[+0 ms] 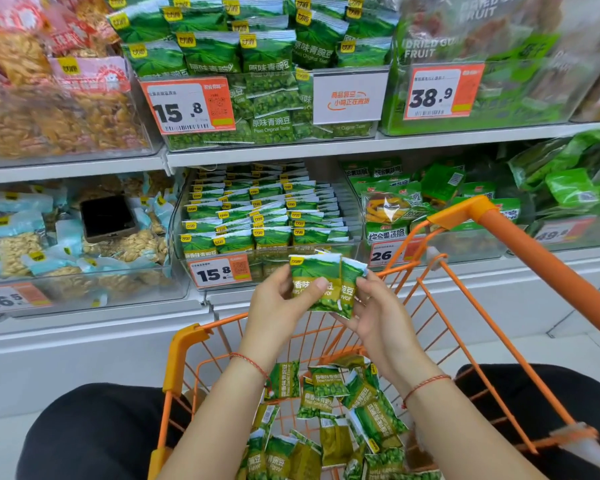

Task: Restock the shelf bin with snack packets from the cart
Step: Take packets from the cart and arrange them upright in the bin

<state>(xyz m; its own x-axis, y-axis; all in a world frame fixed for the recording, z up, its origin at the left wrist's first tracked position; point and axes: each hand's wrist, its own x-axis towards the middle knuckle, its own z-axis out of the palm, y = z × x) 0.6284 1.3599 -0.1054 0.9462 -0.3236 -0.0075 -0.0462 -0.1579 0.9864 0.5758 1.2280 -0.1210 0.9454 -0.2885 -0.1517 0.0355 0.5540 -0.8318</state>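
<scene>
Holding a small stack of glossy green snack packets (321,284) upright above the orange wire cart (440,306), just in front of the clear plastic shelf bin (355,237); flat, crinkled foil pouches with white crimped tops, long axis vertical, printed faces toward the camera, top edges pointing at the shelf. Left hand (279,306) raised from a bent forearm, thumb pressed across the front of the nearest packet and fingers behind, grip pinching the stack at its left edge. Right hand (378,310) turned palm inward, fingertips closed on the stack's right edge, a thin red string at each wrist. Filled in neat upright rows, the bin with matching packets standing on edge behind a 15.8 price tag (220,270). Lying loose and jumbled at all angles on the cart's wire floor, more packets (329,420), some face down
</scene>
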